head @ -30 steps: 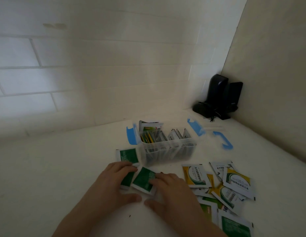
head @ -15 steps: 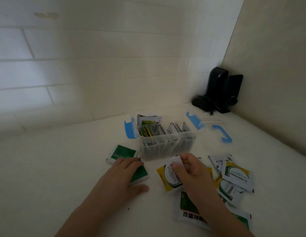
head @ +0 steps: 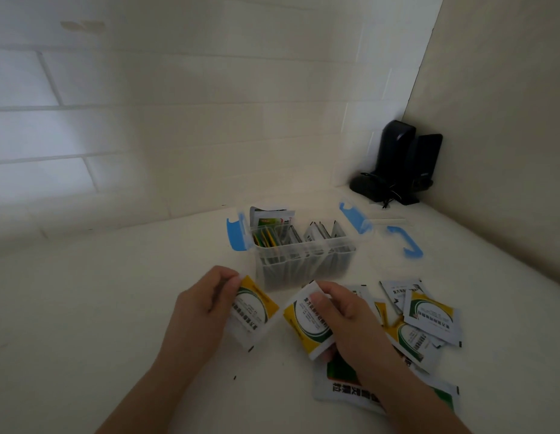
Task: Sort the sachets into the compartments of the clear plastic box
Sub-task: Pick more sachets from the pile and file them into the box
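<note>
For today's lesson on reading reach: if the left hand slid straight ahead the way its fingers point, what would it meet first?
Probably the clear box. The left hand, holding a yellow sachet, points up and right toward its near wall; depth is uncertain.

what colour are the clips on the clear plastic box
Blue clips on the clear plastic box, seen in the head view.

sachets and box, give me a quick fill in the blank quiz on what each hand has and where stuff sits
1. The left hand grips a yellow and white ____.
2. The right hand holds a sachet of the same ____ and white kind.
3. The clear box stands with its lid ____.
4. The loose pile lies to the ____ of the right hand.

Missing words: sachet; yellow; off; right
</note>
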A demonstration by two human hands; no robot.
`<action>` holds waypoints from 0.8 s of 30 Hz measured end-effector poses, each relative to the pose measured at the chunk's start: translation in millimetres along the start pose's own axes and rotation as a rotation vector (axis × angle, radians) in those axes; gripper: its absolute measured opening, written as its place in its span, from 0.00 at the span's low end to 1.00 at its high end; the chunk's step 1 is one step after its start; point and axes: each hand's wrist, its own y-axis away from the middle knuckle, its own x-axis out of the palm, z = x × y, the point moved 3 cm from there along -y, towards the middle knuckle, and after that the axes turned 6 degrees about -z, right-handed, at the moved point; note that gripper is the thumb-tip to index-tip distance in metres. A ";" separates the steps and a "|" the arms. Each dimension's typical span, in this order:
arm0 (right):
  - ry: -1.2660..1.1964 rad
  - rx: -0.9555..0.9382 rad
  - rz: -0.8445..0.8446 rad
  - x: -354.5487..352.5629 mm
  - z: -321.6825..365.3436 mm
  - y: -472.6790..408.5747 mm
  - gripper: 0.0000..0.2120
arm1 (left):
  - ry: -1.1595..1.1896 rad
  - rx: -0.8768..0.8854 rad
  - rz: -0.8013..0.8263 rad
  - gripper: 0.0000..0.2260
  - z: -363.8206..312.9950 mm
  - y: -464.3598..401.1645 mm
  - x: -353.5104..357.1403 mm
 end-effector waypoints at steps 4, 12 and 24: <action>-0.077 0.072 0.044 1.1 -1.8 -0.1 0.07 | 0.094 -0.199 0.185 0.03 6.1 -0.6 8.8; 0.056 -0.115 -0.093 -7.0 8.7 0.9 0.13 | 0.275 -0.300 0.290 0.11 10.6 -0.5 1.6; 0.455 -0.397 0.158 14.7 10.7 15.6 0.24 | 0.295 -0.206 0.395 0.17 -9.1 7.3 5.7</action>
